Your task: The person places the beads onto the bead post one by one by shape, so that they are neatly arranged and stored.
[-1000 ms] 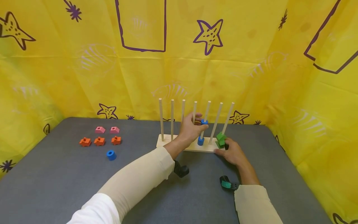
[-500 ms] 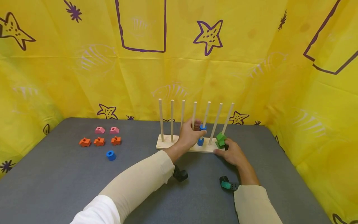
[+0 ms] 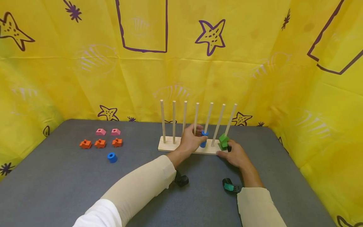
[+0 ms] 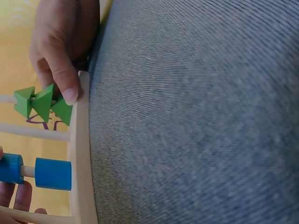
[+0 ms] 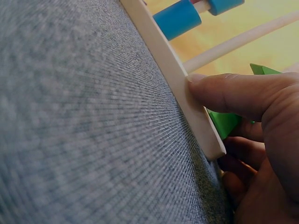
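My left hand (image 3: 189, 141) pinches a blue cylinder bead (image 3: 204, 134) threaded on a peg of the wooden peg stand (image 3: 169, 145). Below it on that same peg sits another blue bead (image 4: 53, 173); the left wrist view shows a short gap of bare peg between the two. My right hand (image 3: 236, 153) grips the stand's right end, with its thumb on the edge of the base (image 5: 180, 81). Next to those fingers, several green angular blocks (image 4: 43, 102) are stacked on the end peg, partly hidden by the hand in the right wrist view.
On the grey tabletop to the left lie a loose blue bead (image 3: 112, 157), three orange blocks (image 3: 100, 143) and two pink blocks (image 3: 100, 132). A yellow patterned cloth (image 3: 141, 78) hangs behind and beside the table. Black wrist devices (image 3: 181, 180) hang below both wrists.
My left hand has slid the upper blue bead down the peg, close to the lower one. The right hand has stayed on the stand's end.
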{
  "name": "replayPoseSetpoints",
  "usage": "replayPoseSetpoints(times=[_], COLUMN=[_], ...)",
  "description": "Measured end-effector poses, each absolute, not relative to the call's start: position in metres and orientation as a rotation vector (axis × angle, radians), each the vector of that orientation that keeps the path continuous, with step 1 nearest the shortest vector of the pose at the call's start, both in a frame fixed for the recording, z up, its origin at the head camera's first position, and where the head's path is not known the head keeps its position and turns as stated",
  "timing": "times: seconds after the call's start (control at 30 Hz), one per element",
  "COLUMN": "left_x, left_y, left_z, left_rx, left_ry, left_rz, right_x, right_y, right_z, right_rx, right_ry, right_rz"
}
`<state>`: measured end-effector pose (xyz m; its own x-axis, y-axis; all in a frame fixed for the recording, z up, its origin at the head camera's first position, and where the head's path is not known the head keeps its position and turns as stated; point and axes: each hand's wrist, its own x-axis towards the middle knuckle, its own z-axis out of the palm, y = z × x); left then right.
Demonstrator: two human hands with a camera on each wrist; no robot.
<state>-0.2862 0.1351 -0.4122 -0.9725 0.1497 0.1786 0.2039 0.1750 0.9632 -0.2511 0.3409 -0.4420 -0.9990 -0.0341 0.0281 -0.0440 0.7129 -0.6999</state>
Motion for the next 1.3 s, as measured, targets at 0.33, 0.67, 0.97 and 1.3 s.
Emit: replayPoseSetpoints(times=[0.33,0.67,0.97,1.3], left_x=[-0.284,-0.273,-0.256,-0.237], left_y=[0.132,0.118,0.095,0.063], left_z=[-0.416,-0.415,-0.41,-0.401], left_rx=[-0.318,-0.407,-0.499,-0.586], left_ry=[-2.406,-2.441,-2.439,-2.316], left_rz=[-1.954,-1.867,-1.88,-1.977], right_x=[-0.251,-0.251,-0.25,-0.248], right_y=[0.341,0.339,0.339,0.338], right_z=[-0.443,-0.442,-0.441,-0.439], right_rx=[0.087,0.063,0.053,0.033], right_ry=[-2.88,-2.894,-2.9,-2.919], right_rz=[1.176,1.173,1.191,1.192])
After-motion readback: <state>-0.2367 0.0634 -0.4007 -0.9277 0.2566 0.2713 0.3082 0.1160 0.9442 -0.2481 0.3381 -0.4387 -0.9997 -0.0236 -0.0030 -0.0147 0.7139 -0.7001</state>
